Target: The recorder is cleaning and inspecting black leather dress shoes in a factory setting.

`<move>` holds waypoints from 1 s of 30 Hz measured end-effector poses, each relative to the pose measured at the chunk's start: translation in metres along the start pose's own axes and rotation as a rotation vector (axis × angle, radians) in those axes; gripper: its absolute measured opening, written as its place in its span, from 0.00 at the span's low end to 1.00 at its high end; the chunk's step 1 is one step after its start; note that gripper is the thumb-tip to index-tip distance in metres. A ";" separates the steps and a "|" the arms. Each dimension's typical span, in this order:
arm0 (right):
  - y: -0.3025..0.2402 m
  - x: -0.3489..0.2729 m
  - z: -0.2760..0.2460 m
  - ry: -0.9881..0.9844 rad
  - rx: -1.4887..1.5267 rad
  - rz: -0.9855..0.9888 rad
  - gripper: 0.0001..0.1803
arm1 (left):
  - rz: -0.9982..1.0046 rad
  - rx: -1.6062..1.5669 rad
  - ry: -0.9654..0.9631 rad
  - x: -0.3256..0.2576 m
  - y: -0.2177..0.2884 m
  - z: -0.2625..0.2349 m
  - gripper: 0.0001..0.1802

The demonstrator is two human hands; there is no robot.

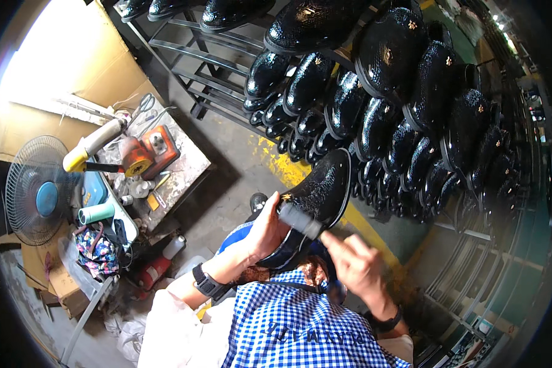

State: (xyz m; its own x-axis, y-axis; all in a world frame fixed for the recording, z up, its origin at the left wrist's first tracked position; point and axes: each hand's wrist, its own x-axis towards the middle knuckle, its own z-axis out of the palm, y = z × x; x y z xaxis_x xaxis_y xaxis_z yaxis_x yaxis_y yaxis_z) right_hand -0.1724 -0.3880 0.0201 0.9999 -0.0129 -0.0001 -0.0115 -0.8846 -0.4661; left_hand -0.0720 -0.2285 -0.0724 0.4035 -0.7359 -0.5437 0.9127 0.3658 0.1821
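Observation:
A glossy black shoe [325, 187] with a textured upper and a small gold ornament is held in front of my body, its toe up and to the right. My left hand [268, 232] grips it along its left side, thumb near the ornament. In my right hand [357, 265], fingers bent round it, is a short grey tool [299, 221] with a paler end, smeared by motion. That tool lies across the shoe near its opening; its exact kind cannot be made out.
Metal racks [208, 76] full of similar black shoes [389, 52] stand ahead and to the right. On the left are a worn worktable [187, 168] with tools, a heat gun-like yellow and grey tool [95, 144], a fan [37, 190], a green cup [96, 213] and a floral bag [97, 250].

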 end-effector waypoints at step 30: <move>0.018 0.005 -0.002 0.184 0.126 0.122 0.23 | -0.062 0.210 -0.005 -0.001 -0.007 0.012 0.34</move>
State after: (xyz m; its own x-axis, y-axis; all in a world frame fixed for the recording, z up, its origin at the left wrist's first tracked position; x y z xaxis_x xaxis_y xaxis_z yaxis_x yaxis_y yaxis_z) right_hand -0.1672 -0.4048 0.0139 0.9731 -0.2109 0.0924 -0.1198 -0.8064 -0.5791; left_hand -0.0777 -0.2367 -0.0635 0.3458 -0.7564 -0.5552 0.9291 0.1936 0.3150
